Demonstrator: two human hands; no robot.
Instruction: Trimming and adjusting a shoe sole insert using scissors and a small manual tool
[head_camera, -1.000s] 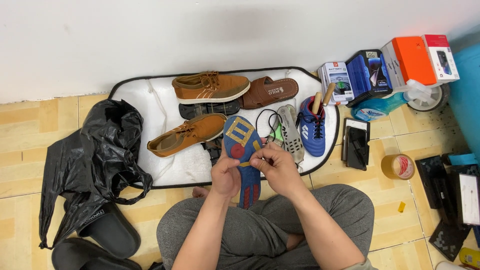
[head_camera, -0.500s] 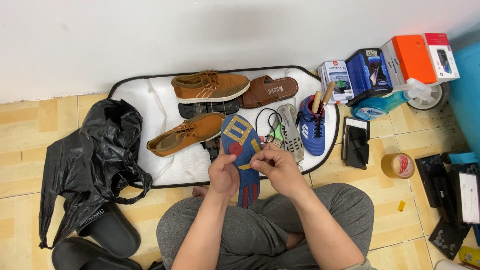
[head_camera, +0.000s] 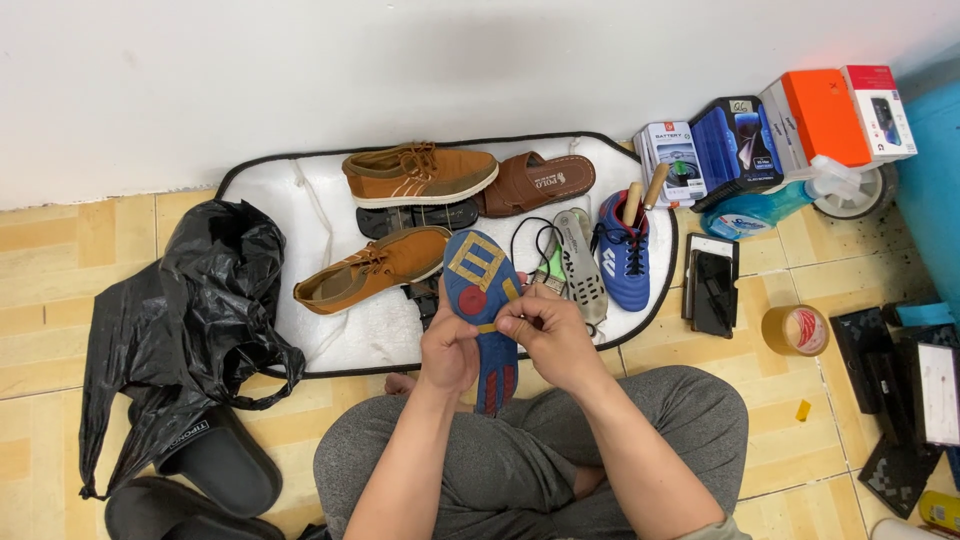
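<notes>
At lower centre of the frame, a seated person in grey trousers is holding a blue sports shoe with a red and yellow patterned sole (head_camera: 482, 300) upside down over the lap, sole facing up. The left hand (head_camera: 449, 347) is clasping the shoe from its left edge; the right hand (head_camera: 548, 335) is pinching at the sole's right edge near mid-length, fingers closed on it. What the fingertips are gripping there is too small to tell. In my judgement the step in hand is work on the sole edge, and the next move is calling for a steady left-hand hold and fine fingertip control.

Above the hands, a white padded mat with black piping (head_camera: 300, 200) is lying on yellow floor tiles against a white wall. Two tan suede lace-up shoes (head_camera: 420, 172), a brown sandal (head_camera: 535, 182) and the matching blue shoe (head_camera: 625, 250) are resting on it. A crumpled black plastic bag (head_camera: 180, 320) is lying at left; boxes and a brown tape roll (head_camera: 795, 330) are sitting at right.
</notes>
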